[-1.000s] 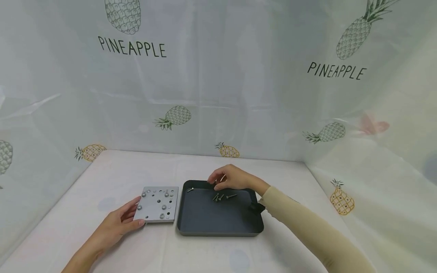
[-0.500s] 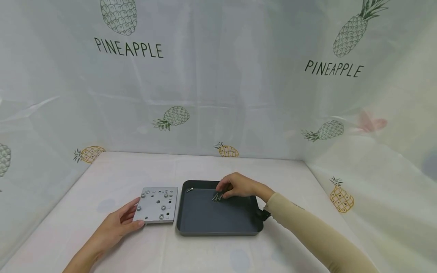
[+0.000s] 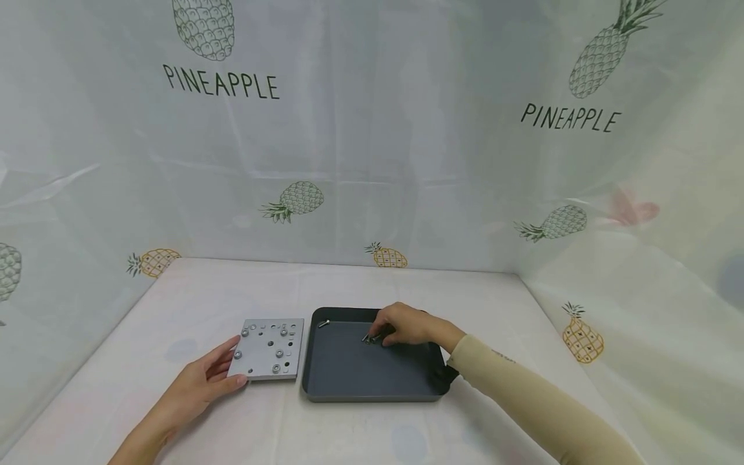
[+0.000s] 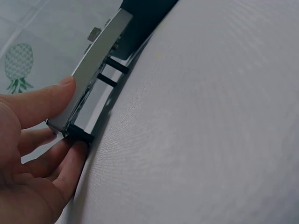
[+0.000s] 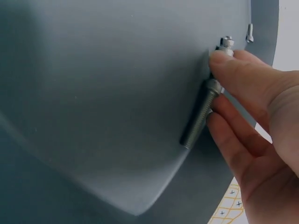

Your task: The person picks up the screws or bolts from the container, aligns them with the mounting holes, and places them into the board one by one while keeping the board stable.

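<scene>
My left hand point(image 3: 202, 381) grips the left edge of a square metal plate point(image 3: 261, 353), thumb in front and fingers behind. Several socket-head screws are set in its drilled top. In the left wrist view, dark posts point(image 4: 106, 79) stick out from its underside towards the table. Over a dark grey tray point(image 3: 372, 381), my right hand point(image 3: 408, 324) reaches down among several loose screws. Its thumb and index finger pinch a screw point(image 5: 227, 43), partly hidden by the thumb. Another long threaded screw point(image 5: 200, 116) lies on the tray floor beside the fingers.
A single screw point(image 3: 323, 323) lies in the tray's far left corner. The tray stands just right of the plate on a white-covered table point(image 3: 343, 433). Pineapple-printed sheeting point(image 3: 360, 129) rises at the back and sides.
My right hand has moved right and down, from above the tray's far edge to the screws inside it. The left hand and the plate have stayed in place.
</scene>
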Motion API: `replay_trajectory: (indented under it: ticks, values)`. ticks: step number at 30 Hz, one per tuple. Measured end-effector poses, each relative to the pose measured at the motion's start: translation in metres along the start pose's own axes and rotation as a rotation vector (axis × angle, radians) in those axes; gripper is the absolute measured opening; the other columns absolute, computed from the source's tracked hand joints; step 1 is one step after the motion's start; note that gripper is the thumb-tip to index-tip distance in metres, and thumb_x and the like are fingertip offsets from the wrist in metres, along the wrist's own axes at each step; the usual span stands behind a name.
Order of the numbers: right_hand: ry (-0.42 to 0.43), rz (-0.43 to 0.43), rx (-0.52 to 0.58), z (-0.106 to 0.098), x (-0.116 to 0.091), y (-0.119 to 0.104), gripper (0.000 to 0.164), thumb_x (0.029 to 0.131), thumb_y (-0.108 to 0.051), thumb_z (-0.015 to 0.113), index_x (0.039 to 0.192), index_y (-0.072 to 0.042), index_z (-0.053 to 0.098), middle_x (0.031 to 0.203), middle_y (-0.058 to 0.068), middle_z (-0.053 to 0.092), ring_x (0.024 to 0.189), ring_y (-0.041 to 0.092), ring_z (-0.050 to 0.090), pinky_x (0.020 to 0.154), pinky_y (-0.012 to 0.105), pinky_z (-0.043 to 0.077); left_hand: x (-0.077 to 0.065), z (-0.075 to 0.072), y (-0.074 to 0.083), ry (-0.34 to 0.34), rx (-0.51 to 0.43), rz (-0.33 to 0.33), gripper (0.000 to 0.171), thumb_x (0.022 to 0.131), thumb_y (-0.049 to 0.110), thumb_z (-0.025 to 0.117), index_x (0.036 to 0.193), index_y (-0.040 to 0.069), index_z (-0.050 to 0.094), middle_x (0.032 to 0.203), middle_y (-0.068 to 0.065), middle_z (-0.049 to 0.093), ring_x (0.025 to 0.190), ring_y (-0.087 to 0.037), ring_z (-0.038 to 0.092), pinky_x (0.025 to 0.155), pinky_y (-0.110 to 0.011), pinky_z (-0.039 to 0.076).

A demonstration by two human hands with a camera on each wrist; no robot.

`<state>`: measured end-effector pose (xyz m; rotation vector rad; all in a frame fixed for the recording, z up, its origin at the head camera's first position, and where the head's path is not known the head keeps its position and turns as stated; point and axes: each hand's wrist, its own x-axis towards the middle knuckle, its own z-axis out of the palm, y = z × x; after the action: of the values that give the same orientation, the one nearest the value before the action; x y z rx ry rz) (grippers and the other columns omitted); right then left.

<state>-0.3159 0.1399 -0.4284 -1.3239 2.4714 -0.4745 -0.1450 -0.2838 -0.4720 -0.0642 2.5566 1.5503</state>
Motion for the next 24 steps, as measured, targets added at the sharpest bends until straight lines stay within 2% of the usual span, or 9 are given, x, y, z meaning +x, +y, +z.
replay_trajectory:
  ticks: [13, 20, 24]
  values:
    - [0.010, 0.003, -0.091, 0.000, 0.008, -0.006, 0.013, 0.092, -0.009, 0.084, 0.104, -0.014, 0.082, 0.103, -0.006, 0.077, 0.096, 0.003, 0.068, 0.087, 0.021, 0.057, 0.001, 0.001, 0.001, 0.001, -0.003, -0.012, 0.101, 0.092, 0.038, 0.085, 0.169, 0.009, 0.027, 0.159, -0.028, 0.045, 0.142, -0.039, 0.054, 0.104, -0.028, 0.055]
    - [-0.005, -0.044, -0.179, -0.001, 0.011, -0.006, 0.012, 0.090, -0.012, 0.086, 0.102, -0.014, 0.083, 0.099, -0.006, 0.075, 0.094, 0.005, 0.069, 0.087, 0.021, 0.056, 0.001, 0.001, 0.000, 0.009, 0.008, -0.006, 0.100, 0.092, 0.038, 0.084, 0.169, 0.010, 0.027, 0.159, -0.028, 0.045, 0.142, -0.039, 0.054, 0.104, -0.028, 0.056]
    - [-0.021, -0.053, -0.160, -0.001, 0.012, -0.004, 0.012, 0.091, -0.012, 0.085, 0.102, -0.015, 0.082, 0.099, -0.008, 0.075, 0.093, 0.002, 0.067, 0.086, 0.019, 0.056, 0.000, 0.001, 0.001, 0.008, 0.012, -0.008, 0.100, 0.092, 0.039, 0.085, 0.169, 0.010, 0.027, 0.159, -0.029, 0.045, 0.141, -0.039, 0.055, 0.104, -0.029, 0.056]
